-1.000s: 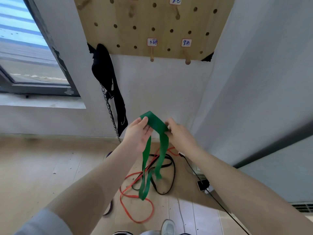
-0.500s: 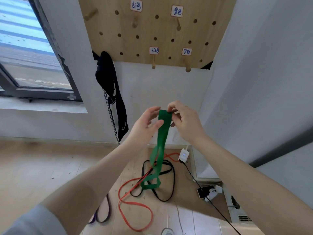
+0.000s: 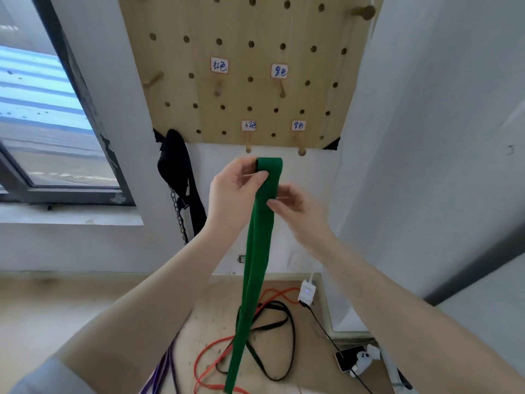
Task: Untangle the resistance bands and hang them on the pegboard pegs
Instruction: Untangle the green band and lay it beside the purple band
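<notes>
- The left hand (image 3: 235,189) pinches the top fold of the green band (image 3: 257,251), fingers (image 3: 257,175) curled over its upper edge just below the pegboard (image 3: 199,52). Keep that pinch high so the loop stays open at the top.
- The band hangs straight down from that hand toward the floor (image 3: 56,322), both strands lying flat together — it looks free of the red band (image 3: 204,362) and black band (image 3: 284,336) lying below, so I judge it ready to hang.
- The peg under the green label (image 3: 248,145) sits just above the fold; lift the loop up and over its tip, not sideways against it.
- The right hand (image 3: 298,209) holds the band lower down, thumb and fingers lightly closed on its edge — use it to spread the two strands so the peg passes between them.
</notes>
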`<state>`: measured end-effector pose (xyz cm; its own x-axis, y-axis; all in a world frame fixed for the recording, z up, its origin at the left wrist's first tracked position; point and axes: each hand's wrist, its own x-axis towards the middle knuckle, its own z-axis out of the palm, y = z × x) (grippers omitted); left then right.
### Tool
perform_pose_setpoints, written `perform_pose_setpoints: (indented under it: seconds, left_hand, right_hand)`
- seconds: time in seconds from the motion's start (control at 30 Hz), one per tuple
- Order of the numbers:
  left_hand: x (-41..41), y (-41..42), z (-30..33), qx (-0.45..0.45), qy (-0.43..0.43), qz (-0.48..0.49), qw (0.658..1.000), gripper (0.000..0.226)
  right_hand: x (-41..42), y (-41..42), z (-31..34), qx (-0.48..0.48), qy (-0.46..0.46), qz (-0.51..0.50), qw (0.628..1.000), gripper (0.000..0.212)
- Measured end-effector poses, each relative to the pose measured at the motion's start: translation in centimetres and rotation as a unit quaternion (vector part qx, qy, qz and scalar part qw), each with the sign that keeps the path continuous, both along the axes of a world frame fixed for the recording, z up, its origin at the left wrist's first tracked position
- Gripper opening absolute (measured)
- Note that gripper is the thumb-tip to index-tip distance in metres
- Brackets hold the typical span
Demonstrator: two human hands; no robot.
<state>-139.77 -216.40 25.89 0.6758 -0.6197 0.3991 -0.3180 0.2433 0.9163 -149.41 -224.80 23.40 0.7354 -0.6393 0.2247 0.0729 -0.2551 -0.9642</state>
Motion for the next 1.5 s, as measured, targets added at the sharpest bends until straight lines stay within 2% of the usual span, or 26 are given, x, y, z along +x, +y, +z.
perform_pose_setpoints:
  seconds: [0.1, 0.17, 0.27, 0.33, 0.43, 0.63, 0.73, 0.9, 1.1, 1.23, 1.27, 1.33, 1.43, 1.5]
  left_hand:
    - [0.3, 0.2, 1.1, 0.002, 0.011, -0.012, 1.0, 0.024]
    - [0.9, 0.4, 0.9, 0.029, 0.044, -0.054, 0.997, 0.032]
    - [1.4, 1.7, -1.7, 0.126, 0.096, -0.081, 0.984, 0.045]
    - [0.8, 2.9, -4.0, 0.172, 0.091, -0.081, 0.978, 0.035]
    - [-0.2, 3.6, -6.1, 0.166, 0.102, -0.069, 0.978, 0.02]
    - [-0.9, 2.1, -6.2, 0.175, 0.056, -0.074, 0.98, 0.023]
    - [-1.0, 1.5, -6.5, 0.187, 0.057, -0.03, 0.98, 0.032]
    - [-1.8, 0.6, -7.4, 0.174, 0.065, 0.01, 0.982, 0.047]
    - [-1.3, 1.1, -7.2, 0.145, 0.042, -0.001, 0.989, 0.046]
    - [-0.7, 0.3, -5.4, 0.128, 0.039, 0.035, 0.99, 0.034]
    - [-0.5, -0.1, -4.8, 0.124, 0.046, 0.042, 0.99, 0.032]
    - [0.0, -0.8, -3.9, 0.123, 0.049, 0.06, 0.989, 0.032]
    - [0.5, -1.5, -2.8, 0.126, 0.053, 0.076, 0.988, 0.029]
    - [0.6, -1.6, -2.4, 0.126, 0.084, 0.082, 0.985, 0.027]
  right_hand:
    - [0.6, 0.3, 0.4, 0.001, -0.002, -0.032, 0.999, 0.021]
    - [0.9, 0.4, 1.2, 0.01, -0.019, -0.025, 0.999, 0.021]
    - [1.3, 0.8, 2.3, 0.061, -0.059, -0.013, 0.996, 0.021]
    - [1.6, 0.9, 2.9, 0.123, -0.096, -0.017, 0.988, 0.019]
    - [2.0, 0.8, 3.5, 0.178, -0.103, -0.032, 0.978, 0.013]
    - [3.3, 1.0, 3.8, 0.285, -0.13, -0.084, 0.946, 0.01]
    - [3.6, 1.1, 3.7, 0.299, -0.113, -0.093, 0.943, 0.007]
    - [3.5, 1.0, 3.0, 0.259, -0.085, -0.117, 0.955, 0.004]
    - [2.5, -1.1, 3.1, 0.242, -0.115, -0.141, 0.953, 0.011]
    - [2.6, -1.8, 1.3, 0.214, -0.151, -0.028, 0.965, 0.016]
    - [2.3, -1.6, 0.1, 0.21, -0.133, 0.008, 0.969, 0.022]
    - [1.2, -0.9, -3.1, 0.184, -0.04, 0.059, 0.98, 0.032]
    - [-0.5, 0.9, -7.7, 0.105, 0.114, 0.131, 0.979, 0.02]
    - [-0.5, 1.8, -9.3, 0.086, 0.157, 0.108, 0.978, 0.025]
